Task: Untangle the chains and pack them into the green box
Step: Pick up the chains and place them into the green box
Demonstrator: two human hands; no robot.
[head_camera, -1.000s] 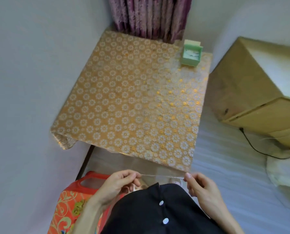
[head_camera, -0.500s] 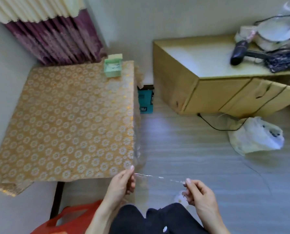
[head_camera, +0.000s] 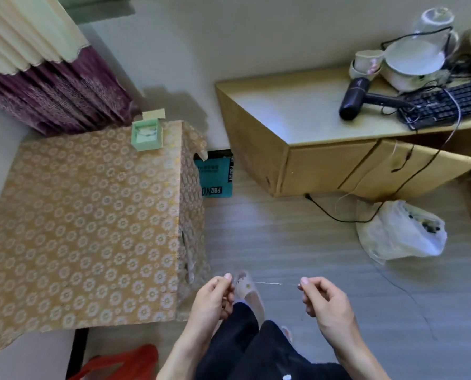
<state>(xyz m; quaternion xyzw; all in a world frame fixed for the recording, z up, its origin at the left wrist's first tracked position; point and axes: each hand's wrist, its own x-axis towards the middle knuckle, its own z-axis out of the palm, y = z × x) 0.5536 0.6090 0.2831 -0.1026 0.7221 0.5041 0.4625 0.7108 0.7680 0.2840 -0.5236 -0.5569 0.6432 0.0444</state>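
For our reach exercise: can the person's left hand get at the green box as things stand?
Probably, stretching: the table between left hand and green box is bare, but the box sits at its far corner and the hand pinches the chain.

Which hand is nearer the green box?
Left. The left hand is beside the table that bears the green box; the right hand is farther right, over the floor.

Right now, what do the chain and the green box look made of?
Chain: probably fine silvery metal. It glints as a bright thread held straight between the left hand and right hand, and the links are too small to make out. Green box: likely matte card or paper-covered board, from its flat pale surface and crisp edges.
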